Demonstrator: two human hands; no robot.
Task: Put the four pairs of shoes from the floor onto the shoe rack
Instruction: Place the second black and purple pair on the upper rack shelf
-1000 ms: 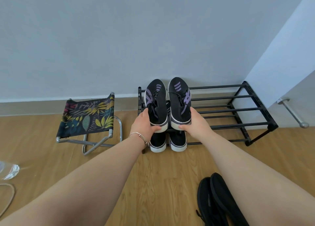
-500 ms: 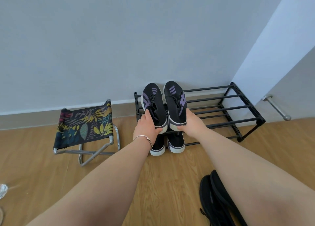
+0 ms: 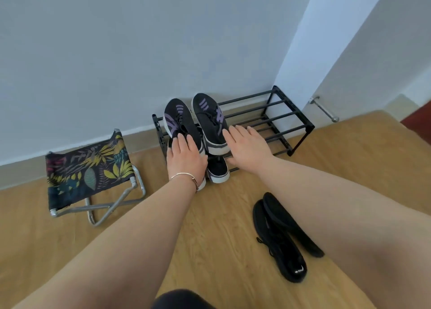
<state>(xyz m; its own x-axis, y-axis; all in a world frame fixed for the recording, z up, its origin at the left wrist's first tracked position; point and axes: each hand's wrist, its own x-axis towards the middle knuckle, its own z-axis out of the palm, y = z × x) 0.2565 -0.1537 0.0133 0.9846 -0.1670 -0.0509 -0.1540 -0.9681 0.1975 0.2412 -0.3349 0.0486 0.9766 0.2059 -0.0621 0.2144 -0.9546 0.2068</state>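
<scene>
Purple-striped shoes (image 3: 198,119): this pair sits on the top tier of the shoe rack (image 3: 275,119), at its left end, toes toward the wall and heels at the front edge. Side by side and nearly touching, they leave the rest of the tier free for more pairs.
Lower-tier pair (image 3: 218,170): black canvas shoes with white soles stand directly beneath, heels poking out past the rack's front edge; only one heel shows clearly, the other is hidden by your wrist.
Your left hand (image 3: 185,156): it lies flat, fingers spread, over the heel of the left striped shoe. It is relaxed and grips nothing; I judge it a last steadying pat.
Your right hand (image 3: 248,143): palm down with fingers splayed, it is just right of the right shoe's heel, over the front bars. It is empty; whether it touches the shoe I cannot tell.
Black pair on the floor (image 3: 279,238): two dark shoes lie close together near your right forearm, well short of the rack, one lying partly on its side. They likely come next.
Rack's right end: both tiers look bare there, so room remains.
Fourth pair: not in view.
Folding stool (image 3: 86,166): it stands left of the rack, apart from it, out of your way.
</scene>
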